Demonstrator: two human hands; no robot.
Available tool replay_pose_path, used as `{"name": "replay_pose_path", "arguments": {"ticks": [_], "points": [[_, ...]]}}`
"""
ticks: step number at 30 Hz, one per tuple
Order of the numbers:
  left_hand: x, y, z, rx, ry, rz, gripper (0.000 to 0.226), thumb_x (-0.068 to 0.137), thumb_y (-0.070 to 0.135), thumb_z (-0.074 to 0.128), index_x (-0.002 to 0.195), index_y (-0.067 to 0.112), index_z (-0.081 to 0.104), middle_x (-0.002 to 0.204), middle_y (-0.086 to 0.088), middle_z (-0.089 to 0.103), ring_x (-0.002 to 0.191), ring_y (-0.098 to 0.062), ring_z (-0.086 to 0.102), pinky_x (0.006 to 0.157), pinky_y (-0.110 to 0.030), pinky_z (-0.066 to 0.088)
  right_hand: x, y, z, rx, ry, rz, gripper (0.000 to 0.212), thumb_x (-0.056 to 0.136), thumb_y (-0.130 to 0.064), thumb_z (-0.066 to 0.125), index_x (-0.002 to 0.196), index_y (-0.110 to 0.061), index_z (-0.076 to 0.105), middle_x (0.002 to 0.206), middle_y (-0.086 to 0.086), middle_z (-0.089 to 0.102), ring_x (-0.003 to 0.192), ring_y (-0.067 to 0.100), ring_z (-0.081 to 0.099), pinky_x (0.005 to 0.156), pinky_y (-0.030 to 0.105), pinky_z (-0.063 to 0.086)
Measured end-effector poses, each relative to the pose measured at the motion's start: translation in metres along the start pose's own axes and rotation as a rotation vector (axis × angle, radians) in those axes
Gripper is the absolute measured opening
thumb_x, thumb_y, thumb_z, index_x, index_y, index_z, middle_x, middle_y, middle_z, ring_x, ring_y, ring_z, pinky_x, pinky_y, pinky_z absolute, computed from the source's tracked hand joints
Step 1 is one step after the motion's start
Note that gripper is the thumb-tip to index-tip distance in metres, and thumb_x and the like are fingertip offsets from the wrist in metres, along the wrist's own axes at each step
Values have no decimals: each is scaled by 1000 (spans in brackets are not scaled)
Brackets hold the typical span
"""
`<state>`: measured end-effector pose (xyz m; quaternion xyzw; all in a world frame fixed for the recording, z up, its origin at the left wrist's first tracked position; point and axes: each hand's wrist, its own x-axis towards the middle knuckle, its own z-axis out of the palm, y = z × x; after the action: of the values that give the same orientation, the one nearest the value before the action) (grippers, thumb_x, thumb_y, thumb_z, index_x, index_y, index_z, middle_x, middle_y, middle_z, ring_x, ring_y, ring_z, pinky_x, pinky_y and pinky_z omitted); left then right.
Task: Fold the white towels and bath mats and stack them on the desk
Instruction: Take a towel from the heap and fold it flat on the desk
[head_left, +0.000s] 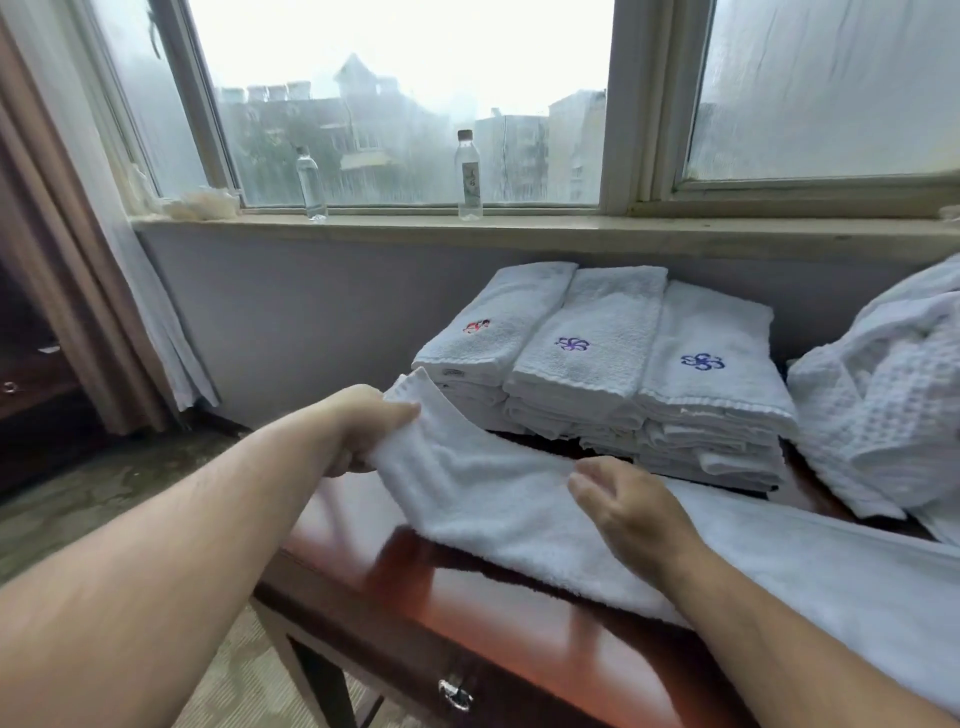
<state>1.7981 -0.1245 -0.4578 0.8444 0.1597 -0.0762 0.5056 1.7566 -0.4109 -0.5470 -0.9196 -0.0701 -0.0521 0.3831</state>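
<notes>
A long white towel (498, 499) lies across the reddish wooden desk (467, 613), running off to the right. My left hand (363, 426) grips its left end and holds that end lifted above the desk. My right hand (628, 509) rests on the towel near its middle, fingers loosely bent, pressing it down. Behind them three stacks of folded white towels (597, 374) stand side by side against the wall, the top ones bearing small embroidered emblems.
A crumpled white waffle-weave cloth (883, 395) is heaped at the desk's right end. Two clear plastic bottles (469, 176) stand on the window sill (519, 228). Curtains (93, 260) hang at the left, with carpet below. A drawer handle (455, 695) shows on the desk front.
</notes>
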Motion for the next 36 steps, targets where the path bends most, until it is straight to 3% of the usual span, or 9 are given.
{"name": "replay_pose_path", "arguments": {"ticks": [2,5,8,14,17,21,26,33,36], "points": [[-19,26,9,-123,-61,61,22,99,28,60,109,9,66,84,-2,72,63,-15,68,51,-23,50,-1,0,-16,319,90,96,25,100,-41,57,102,-21,72,102,1,75,97,12,67,80,32,52],[-52,66,41,-225,-204,130,23,99,24,60,112,5,62,80,-10,70,62,-23,66,52,-31,53,-11,5,-45,627,42,224,43,101,-46,52,98,-10,75,97,17,76,79,19,70,73,35,53],[-82,101,94,-282,-347,216,18,98,21,61,106,5,61,63,-5,67,50,-17,64,45,-26,50,-28,14,-83,865,-46,354,66,98,-62,42,110,-4,71,104,20,75,88,29,74,75,39,53],[-138,167,215,-352,-691,346,17,96,20,64,104,4,62,77,-9,68,64,-19,66,55,-26,54,-76,48,-178,1209,32,300,101,83,-84,36,125,3,67,124,30,65,105,41,69,84,49,59],[-162,181,262,-297,-821,449,22,100,31,58,106,12,67,82,-3,68,76,-18,64,73,-32,52,-108,66,-218,1314,57,183,92,86,-82,33,135,-10,63,142,22,57,127,38,58,95,49,55],[-160,154,282,-87,-735,717,30,104,36,48,112,16,69,89,4,72,79,-9,63,77,-29,50,-139,101,-238,1295,164,287,76,94,-74,40,136,-15,63,141,19,59,131,38,56,107,55,43],[-132,85,276,235,-388,894,19,101,30,56,111,29,71,95,18,68,89,10,59,76,-4,42,-147,124,-228,787,194,594,36,95,-30,67,113,2,72,104,23,75,98,35,74,81,46,62],[-126,83,280,342,-270,999,21,99,36,53,113,36,69,93,29,58,102,0,53,90,-26,41,-155,127,-250,463,544,662,26,84,-17,65,96,5,72,88,22,76,80,41,74,74,53,60],[-126,84,293,517,-323,1089,30,99,49,45,126,44,60,119,28,56,123,-3,41,105,-29,32,-169,140,-278,451,623,686,25,85,-16,65,96,6,71,97,27,73,86,46,72,80,61,57]]}}
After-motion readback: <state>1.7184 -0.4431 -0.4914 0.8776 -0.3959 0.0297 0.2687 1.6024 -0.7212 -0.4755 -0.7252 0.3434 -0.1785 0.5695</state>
